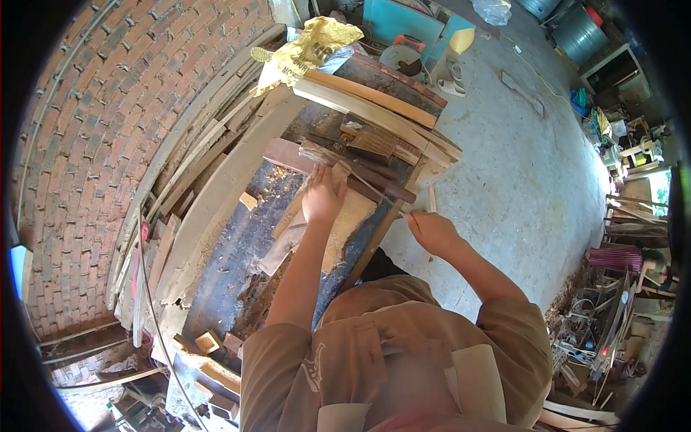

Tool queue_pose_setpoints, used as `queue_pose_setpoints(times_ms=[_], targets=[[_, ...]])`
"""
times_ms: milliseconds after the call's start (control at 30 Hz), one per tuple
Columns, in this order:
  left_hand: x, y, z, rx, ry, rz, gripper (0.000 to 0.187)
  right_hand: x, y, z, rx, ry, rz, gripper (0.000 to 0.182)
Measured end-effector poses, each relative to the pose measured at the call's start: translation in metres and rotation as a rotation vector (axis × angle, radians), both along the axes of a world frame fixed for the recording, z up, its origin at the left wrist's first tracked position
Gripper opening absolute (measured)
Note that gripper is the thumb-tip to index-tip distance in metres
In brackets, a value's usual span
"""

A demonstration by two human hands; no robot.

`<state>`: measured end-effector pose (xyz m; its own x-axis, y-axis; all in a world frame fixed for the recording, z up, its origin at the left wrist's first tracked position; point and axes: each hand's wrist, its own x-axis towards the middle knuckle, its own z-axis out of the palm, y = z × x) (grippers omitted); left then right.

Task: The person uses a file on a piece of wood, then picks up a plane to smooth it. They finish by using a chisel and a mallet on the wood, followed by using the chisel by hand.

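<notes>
My left hand (324,193) is closed over a small pale piece of wood (340,174), pressing it against a reddish-brown wooden board (286,154) on the workbench (241,234). My right hand (430,232) is a fist just beyond the bench's right edge. A thin, light strip (368,189) runs from near the wood piece toward this fist; what exactly the fist grips is hidden. Between the hands lies a dark round wooden bar (398,191). Below my left hand rests a rough yellowish slab of wood (344,234).
Long planks (209,155) are stacked along the brick wall (115,122). A yellow bag (306,54) lies at the bench's far end, near a circular-bladed tool (401,60). Concrete floor (504,165) lies to the right. Another person (651,265) is at the far right.
</notes>
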<state>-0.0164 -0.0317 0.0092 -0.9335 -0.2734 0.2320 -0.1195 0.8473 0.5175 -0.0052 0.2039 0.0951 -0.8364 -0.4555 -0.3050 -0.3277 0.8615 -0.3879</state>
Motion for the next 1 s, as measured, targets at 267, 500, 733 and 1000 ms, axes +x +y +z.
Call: queue_pose_setpoints(times_ms=[267,500,733,1000], targets=[[0.001,0.000,-0.002,-0.046,0.061,-0.022,0.043,-0.038,-0.062,-0.007,-0.025,0.030,0.032,0.039],[0.002,-0.001,-0.001,-0.032,-0.005,-0.008,0.047,-0.058,-0.093,-0.022,-0.034,-0.021,0.034,0.039],[0.001,0.001,-0.002,-0.012,-0.035,-0.005,0.046,0.007,0.005,0.012,0.056,-0.069,-0.024,0.037],[0.004,0.000,-0.004,-0.073,-0.009,0.012,0.049,-0.038,-0.066,-0.005,0.014,0.034,0.059,0.039]])
